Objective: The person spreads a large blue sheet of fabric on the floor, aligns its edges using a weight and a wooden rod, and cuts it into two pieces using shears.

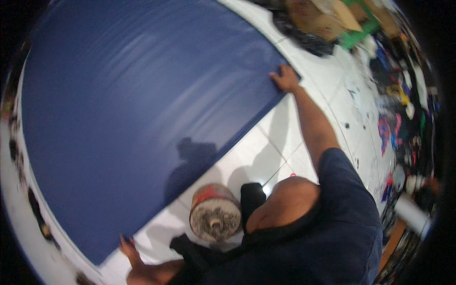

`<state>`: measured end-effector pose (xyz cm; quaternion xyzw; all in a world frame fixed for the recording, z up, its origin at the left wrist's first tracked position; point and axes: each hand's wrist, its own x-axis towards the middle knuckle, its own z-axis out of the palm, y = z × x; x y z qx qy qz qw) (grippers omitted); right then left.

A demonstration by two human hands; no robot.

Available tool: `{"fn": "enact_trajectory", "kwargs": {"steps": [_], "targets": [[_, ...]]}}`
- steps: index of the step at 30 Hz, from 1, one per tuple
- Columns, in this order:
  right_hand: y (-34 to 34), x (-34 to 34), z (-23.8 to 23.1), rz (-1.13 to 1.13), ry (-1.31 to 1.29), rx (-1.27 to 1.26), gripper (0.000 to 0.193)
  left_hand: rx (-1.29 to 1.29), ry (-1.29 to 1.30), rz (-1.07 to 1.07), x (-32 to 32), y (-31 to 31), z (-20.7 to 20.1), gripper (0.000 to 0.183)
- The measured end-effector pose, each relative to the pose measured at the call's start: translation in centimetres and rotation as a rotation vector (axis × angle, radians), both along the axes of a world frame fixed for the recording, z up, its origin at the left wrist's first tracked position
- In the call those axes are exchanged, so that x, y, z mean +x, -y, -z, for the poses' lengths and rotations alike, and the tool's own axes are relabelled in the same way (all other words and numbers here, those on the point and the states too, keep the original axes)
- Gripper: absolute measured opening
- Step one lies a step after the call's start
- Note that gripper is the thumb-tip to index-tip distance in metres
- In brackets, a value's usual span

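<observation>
A wide, smooth blue sheet point(123, 109) lies spread over the floor, with ripples across its middle and my shadow on its near part. My right hand point(286, 80) rests on its right corner, thumb spread away from the fingers. At the near left corner, my left hand point(127, 249) touches the edge with its fingers stretched onto the sheet; part of this hand is turned from view. Between the two hands, the sheet's near edge runs in a straight slant. Close to that edge stands a round, dirty can point(215, 216) with a rough grey top and a short stub in its centre.
White floor tiles point(275, 137) show along the sheet's edges. Cardboard point(313, 19), a black plastic bag point(304, 40) and a green object point(358, 33) sit at the far right. Mixed clutter lines the right side, with a white cylinder point(412, 214) among it.
</observation>
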<state>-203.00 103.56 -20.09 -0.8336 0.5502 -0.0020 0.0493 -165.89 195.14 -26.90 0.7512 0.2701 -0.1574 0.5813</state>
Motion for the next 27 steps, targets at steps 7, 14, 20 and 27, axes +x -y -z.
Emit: {"fn": "enact_trajectory", "kwargs": {"steps": [7,14,20,27], "targets": [[-21.3,11.0,-3.0,-0.665,0.403,0.034,0.037,0.134,0.108,-0.107,-0.2,1.9,-3.6,0.026],[-35.6,11.8,-1.3,-1.157,0.158,0.104,0.044,0.152,0.146,-0.105,-2.1,1.9,-2.0,0.029],[-36.3,11.9,-0.3,-1.181,0.167,0.054,0.039,0.198,0.288,-0.089,-2.4,0.9,-1.0,0.032],[-36.2,11.6,-2.1,-1.081,0.081,0.146,0.04,-0.04,0.161,-0.479,0.2,1.1,-4.4,0.032]]}}
